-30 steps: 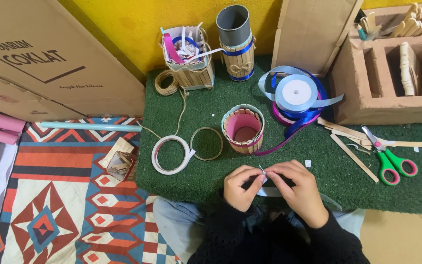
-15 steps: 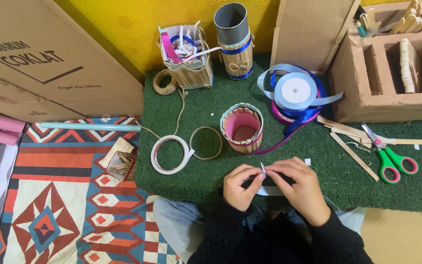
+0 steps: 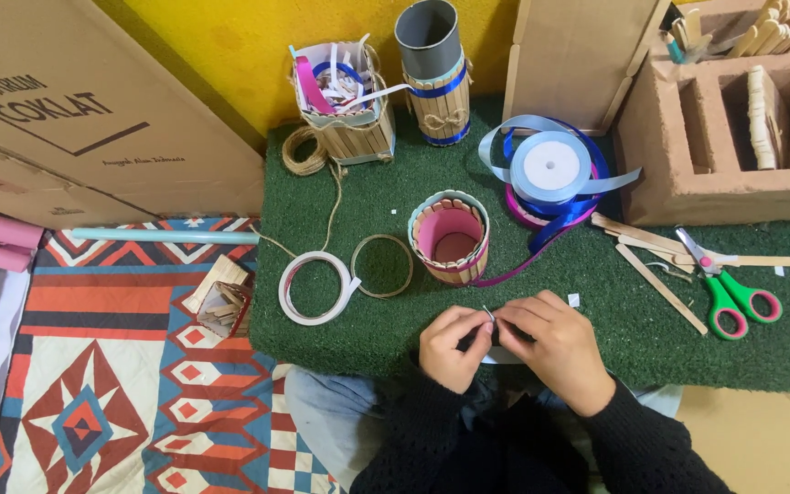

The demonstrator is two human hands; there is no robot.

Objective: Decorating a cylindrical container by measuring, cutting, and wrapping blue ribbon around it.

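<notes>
Fingers of left hand [image 3: 451, 349] and right hand [image 3: 550, 346] pinch the pale ribbon strip [image 3: 489, 316] between them.

We find open green worktop [image 3: 761, 361] at lower right; centre frame, the stick-clad cup [image 3: 451, 238], tape rings [image 3: 320, 287] and ribbon spools [image 3: 550, 174] block us, scissors [image 3: 727, 295] farther right.

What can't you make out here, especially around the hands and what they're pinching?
Head view, the only one:
- Pale strip: too small, mostly hidden by the left hand and right hand.
- Grip details: fingertips overlap.
- Pink-lined stick cup: bottom in shadow.
- Shelf box: cut off by frame edge.
</notes>
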